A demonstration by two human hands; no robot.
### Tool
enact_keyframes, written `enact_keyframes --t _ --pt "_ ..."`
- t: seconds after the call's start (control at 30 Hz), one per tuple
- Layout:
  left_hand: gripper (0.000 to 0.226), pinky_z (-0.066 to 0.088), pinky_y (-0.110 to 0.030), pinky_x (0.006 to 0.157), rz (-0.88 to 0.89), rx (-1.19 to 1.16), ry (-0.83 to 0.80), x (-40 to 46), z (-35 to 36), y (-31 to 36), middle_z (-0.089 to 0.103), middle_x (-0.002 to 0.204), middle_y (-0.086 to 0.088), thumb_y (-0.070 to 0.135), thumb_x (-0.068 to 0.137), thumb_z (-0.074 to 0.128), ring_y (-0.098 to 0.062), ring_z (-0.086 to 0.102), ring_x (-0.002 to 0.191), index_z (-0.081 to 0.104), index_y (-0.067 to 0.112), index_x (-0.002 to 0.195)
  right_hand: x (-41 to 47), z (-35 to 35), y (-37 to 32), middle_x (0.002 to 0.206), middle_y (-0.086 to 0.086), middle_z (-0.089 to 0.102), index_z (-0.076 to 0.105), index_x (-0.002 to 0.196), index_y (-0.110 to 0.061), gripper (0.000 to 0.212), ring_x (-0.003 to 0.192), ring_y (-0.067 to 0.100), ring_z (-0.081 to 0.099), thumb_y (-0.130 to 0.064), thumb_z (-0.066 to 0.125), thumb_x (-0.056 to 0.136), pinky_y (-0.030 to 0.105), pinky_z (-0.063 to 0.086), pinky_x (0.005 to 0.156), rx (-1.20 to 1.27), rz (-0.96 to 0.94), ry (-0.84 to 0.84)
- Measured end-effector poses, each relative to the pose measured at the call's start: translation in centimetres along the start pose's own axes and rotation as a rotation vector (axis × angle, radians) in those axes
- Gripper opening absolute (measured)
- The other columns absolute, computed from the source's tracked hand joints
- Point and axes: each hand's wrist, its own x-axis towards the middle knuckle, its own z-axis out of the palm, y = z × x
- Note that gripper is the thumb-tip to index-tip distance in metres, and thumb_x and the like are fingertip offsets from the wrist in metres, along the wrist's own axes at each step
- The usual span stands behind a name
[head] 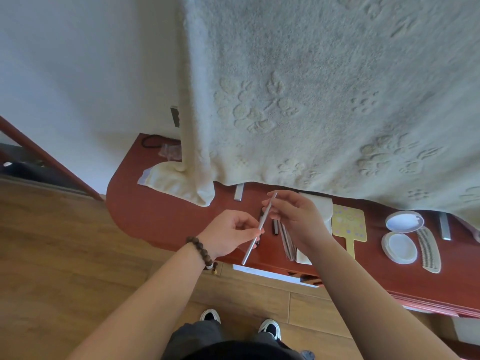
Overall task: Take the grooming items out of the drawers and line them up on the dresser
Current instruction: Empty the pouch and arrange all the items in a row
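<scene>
Nearest the camera, over the front edge of the reddish-brown wooden worktop (pixel 161 216), both hands hold one slim silver metal stick (pixel 255 233) slantwise. The left hand (pixel 228 233), a dark wooden bead bracelet (pixel 201 252) on its wrist, has its grip closed in a pinch near the stick's middle; the right hand (pixel 293 216) pinches the upper end with thumb and fingertips, the other fingers loosely spread. Held by two hands like this, the stick is probably being turned straight so it can go down parallel to its neighbours. Below the wrists a drawer (pixel 275 275) stands partly open, likely the source of the items. Just beyond the hands lie small dark tubes (pixel 275 227) and thin silver tools (pixel 287 242), then to the right a yellow hand mirror with lilac dots (pixel 348 223), an open white round compact (pixel 402 235) and a pale plastic comb (pixel 428 249), side by side with handles toward the person, which suits a line-up. Farthest back, a cream fleece blanket with embossed flowers (pixel 311 87) hangs down to the worktop, covering whatever stands behind
</scene>
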Motion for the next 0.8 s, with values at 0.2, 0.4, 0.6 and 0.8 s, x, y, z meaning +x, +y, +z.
enact_keyframes --t 0.2,0.4,0.6,0.8 --pt "0.004 0.058 -0.032 0.078 0.016 0.09 0.0 0.1 -0.5 -0.2 0.072 0.075 0.002 0.017 0.083 0.07 -0.018 0.071 0.076 0.073 0.015 0.084 0.3 0.3 -0.4 0.08 0.01 0.073 0.065 0.094 -0.004 0.012 0.074 0.018 0.067 0.002 0.055 0.09 0.024 0.051 0.069 0.061 -0.04 0.064" --pt "0.007 0.059 -0.032 0.072 -0.045 0.255 0.12 -1.3 -0.2 -3.7 0.073 0.078 -0.003 0.021 0.083 0.07 -0.017 0.07 0.074 0.071 0.014 0.086 2.2 -2.8 -4.1 0.084 0.008 0.07 0.063 0.093 -0.009 0.01 0.078 0.015 0.067 -0.003 0.056 0.091 0.02 0.05 0.068 0.095 -0.099 0.213" --pt "0.006 0.061 -0.037 0.059 -0.115 0.153 0.358 2.7 -1.1 -4.3 0.069 0.077 -0.004 0.017 0.08 0.074 -0.019 0.07 0.068 0.068 0.016 0.082 1.9 0.3 1.3 0.082 0.012 0.072 0.062 0.106 -0.01 0.021 0.068 0.016 0.066 -0.001 0.062 0.087 0.025 0.056 0.063 -0.226 0.065 0.148" --pt "0.019 0.056 -0.035 0.082 -0.159 0.306 0.348 5.6 -0.7 -5.2 0.07 0.094 -0.005 0.015 0.08 0.071 -0.022 0.068 0.083 0.069 0.011 0.097 3.9 2.2 5.5 0.074 -0.002 0.063 0.067 0.092 -0.017 0.012 0.069 0.012 0.06 -0.011 0.067 0.082 0.019 0.047 0.062 -0.658 0.093 0.222"
